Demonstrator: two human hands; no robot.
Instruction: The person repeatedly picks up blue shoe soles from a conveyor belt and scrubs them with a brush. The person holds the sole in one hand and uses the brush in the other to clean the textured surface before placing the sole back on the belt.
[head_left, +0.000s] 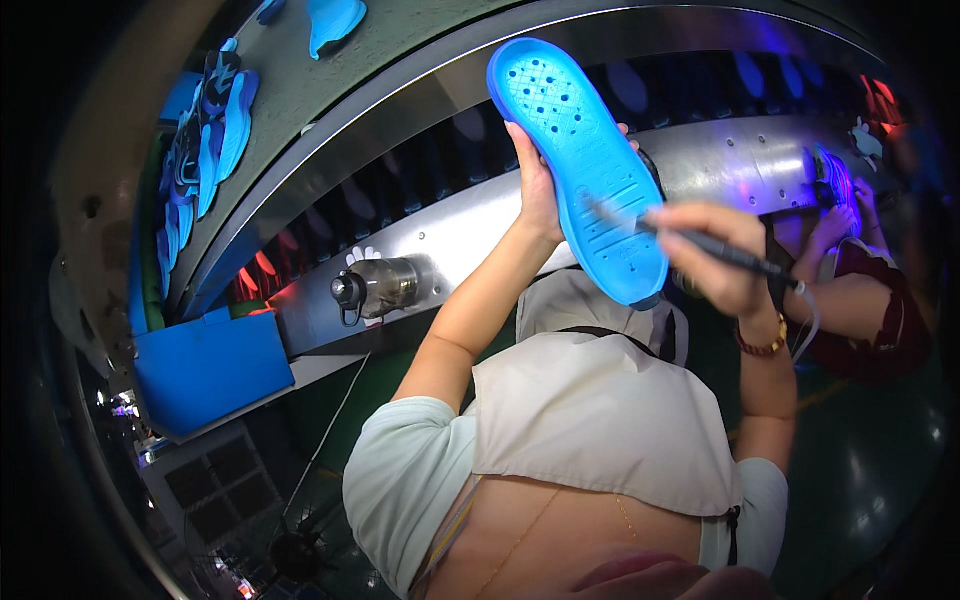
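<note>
A blue shoe sole (581, 176) is held up before me, its inner face with holes and ribs towards the camera. My left hand (541, 187) grips it by the left edge; some fingertips show past its far edge. In my right hand (712, 255) is a black-handled brush (724, 249) with a thin cable at its rear end. The brush's blurred head is over the wider, ribbed part of the sole; whether it touches cannot be told.
A metal ledge (480, 214) runs before me, with a dark-lidded bottle (379, 287) lying on it. Shoe parts (202, 142) are heaped at upper left by a conveyor belt (300, 97). A blue box (214, 371) stands at left. At right, a co-worker's hands (840, 221) hold a lit shoe part.
</note>
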